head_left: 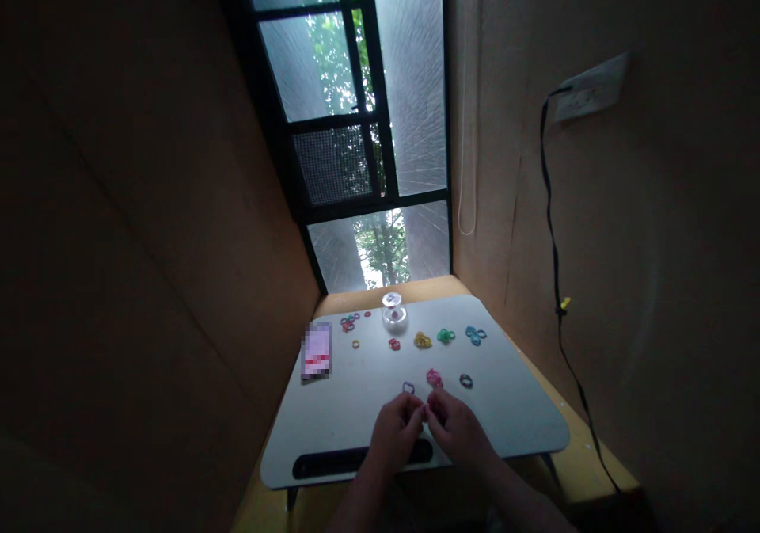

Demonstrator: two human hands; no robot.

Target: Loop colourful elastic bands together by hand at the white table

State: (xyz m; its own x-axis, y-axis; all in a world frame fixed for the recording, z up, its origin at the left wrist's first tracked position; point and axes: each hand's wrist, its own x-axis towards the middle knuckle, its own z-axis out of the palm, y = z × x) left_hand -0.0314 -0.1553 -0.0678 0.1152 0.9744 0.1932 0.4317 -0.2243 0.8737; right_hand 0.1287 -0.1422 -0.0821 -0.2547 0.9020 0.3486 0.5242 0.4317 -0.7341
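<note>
Over the near part of a white lap table [332, 414], my left hand [394, 428] and my right hand [456, 427] meet fingertip to fingertip. Both are closed in a pinch; whatever lies between the fingers is too small and hidden to name. Just beyond them are a pile of pink bands [435, 377], a purple band [408, 387] and a dark band [466, 380]. Farther back sit red bands [394, 344], yellow bands [422, 340], green bands [445, 335] and blue bands [476, 334]. A mixed group of bands [349, 322] and one yellowish band [355, 344] lie to the left.
A clear round container [394, 316] stands at the table's far side. At the left edge lies a blurred flat pink object [317, 351]. A black slot [329, 463] runs along the near edge. Walls flank both sides; a black cord [556, 268] hangs on the right.
</note>
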